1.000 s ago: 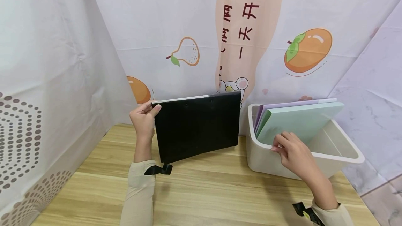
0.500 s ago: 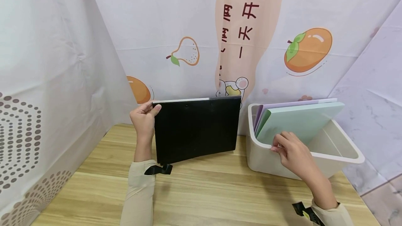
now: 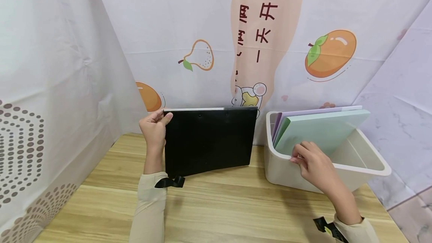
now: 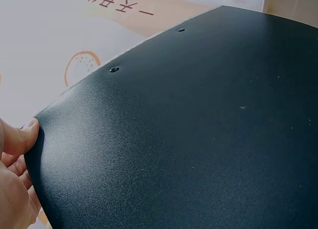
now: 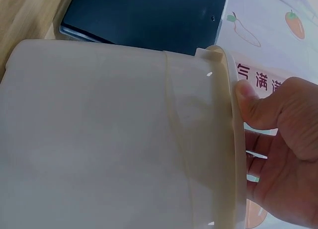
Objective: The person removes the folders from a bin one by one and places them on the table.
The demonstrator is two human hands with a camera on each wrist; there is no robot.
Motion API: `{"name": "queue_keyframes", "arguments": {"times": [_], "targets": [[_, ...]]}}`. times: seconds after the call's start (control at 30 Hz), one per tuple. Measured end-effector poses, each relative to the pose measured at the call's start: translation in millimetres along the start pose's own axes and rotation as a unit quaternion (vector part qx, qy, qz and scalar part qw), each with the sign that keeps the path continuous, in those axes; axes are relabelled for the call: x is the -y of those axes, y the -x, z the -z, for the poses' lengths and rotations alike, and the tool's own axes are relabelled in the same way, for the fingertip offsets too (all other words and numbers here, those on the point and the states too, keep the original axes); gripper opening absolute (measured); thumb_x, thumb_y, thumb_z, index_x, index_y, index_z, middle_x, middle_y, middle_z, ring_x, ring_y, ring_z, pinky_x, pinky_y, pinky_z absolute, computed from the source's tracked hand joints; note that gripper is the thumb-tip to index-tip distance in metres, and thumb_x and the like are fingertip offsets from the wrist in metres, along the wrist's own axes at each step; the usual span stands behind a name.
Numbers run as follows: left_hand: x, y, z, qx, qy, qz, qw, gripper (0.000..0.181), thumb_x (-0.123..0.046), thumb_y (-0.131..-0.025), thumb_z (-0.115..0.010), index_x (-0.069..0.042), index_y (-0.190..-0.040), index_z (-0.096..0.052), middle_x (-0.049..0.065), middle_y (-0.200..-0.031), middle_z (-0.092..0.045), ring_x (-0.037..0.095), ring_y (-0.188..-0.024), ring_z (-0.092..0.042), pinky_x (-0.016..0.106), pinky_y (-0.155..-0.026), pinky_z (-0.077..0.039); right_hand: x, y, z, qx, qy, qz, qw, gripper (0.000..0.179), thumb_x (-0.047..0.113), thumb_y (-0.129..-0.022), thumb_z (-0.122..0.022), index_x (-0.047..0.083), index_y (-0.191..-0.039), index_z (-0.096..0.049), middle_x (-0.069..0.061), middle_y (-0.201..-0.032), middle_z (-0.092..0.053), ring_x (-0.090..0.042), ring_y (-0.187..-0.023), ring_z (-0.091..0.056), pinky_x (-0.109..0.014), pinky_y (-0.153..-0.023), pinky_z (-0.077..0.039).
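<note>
My left hand (image 3: 154, 126) pinches the upper left corner of a black file folder (image 3: 209, 141), thumb on the near face. The folder stands on its long side, a pale strip along its top edge; two small holes show near that edge in the left wrist view. To the right, my right hand (image 3: 314, 164) grips the near rim of a white plastic bin (image 3: 281, 170). Its thumb (image 5: 248, 97) lies over the outside of the rim, in the right wrist view. Inside the bin lean a mint green folder (image 3: 320, 130) and a purple folder (image 3: 287, 114) behind it.
Everything stands on a wood-grain table (image 3: 216, 205). A white printed cloth (image 3: 162, 18) with fruit pictures and writing hangs close behind the folder and bin, and another cloth closes off the left side. Black straps (image 3: 170, 182) circle both wrists.
The black folder's right end has dropped a little and shifted left, so its top edge now lies nearly level. Both hands have kept their places.
</note>
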State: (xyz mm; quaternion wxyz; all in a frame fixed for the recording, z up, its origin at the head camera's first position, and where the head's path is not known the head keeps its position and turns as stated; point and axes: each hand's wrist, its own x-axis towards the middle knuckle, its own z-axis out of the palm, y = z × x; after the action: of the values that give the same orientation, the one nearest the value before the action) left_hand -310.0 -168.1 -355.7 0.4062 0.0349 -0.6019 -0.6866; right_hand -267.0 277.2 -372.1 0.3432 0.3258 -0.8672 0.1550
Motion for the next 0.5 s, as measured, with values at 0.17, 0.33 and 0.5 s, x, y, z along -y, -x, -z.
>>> {"name": "queue_keyframes", "arguments": {"times": [0.17,0.33,0.5], "targets": [[0.9,-0.4,1.5,0.005,-0.009,0.004,0.9999,0.022,0.014,-0.082,-0.075,0.022,-0.103,-0.07,-0.022,-0.07,-0.069,0.001,-0.068,-0.052,0.01,-0.065,-0.054,0.6,-0.1,0.1,-0.002,0.0,0.0,1.0,0.037,-0.005,-0.07,-0.086,0.017,-0.076,-0.057,0.009,-0.073,-0.045,-0.008,-0.073,-0.039,-0.017,-0.061,-0.029],[2.0,-0.8,3.3,0.015,-0.014,0.02,0.9996,0.022,0.012,-0.084,-0.075,0.02,-0.105,-0.071,-0.021,-0.072,-0.069,0.001,-0.07,-0.055,0.01,-0.067,-0.054,1.4,-0.7,0.4,-0.004,-0.001,0.001,1.0,0.037,-0.005,-0.07,-0.085,0.017,-0.076,-0.057,0.009,-0.072,-0.044,-0.008,-0.073,-0.039,-0.017,-0.061,-0.029],[3.3,-2.0,5.2,0.029,-0.013,0.056,0.9979,0.03,0.012,-0.085,-0.074,0.019,-0.114,-0.068,-0.021,-0.076,-0.069,0.001,-0.077,-0.06,0.01,-0.071,-0.055,1.8,-0.9,0.5,-0.003,-0.002,0.0,1.0,0.037,-0.007,-0.07,-0.085,0.017,-0.076,-0.057,0.009,-0.073,-0.045,-0.008,-0.073,-0.039,-0.017,-0.062,-0.029]]}}
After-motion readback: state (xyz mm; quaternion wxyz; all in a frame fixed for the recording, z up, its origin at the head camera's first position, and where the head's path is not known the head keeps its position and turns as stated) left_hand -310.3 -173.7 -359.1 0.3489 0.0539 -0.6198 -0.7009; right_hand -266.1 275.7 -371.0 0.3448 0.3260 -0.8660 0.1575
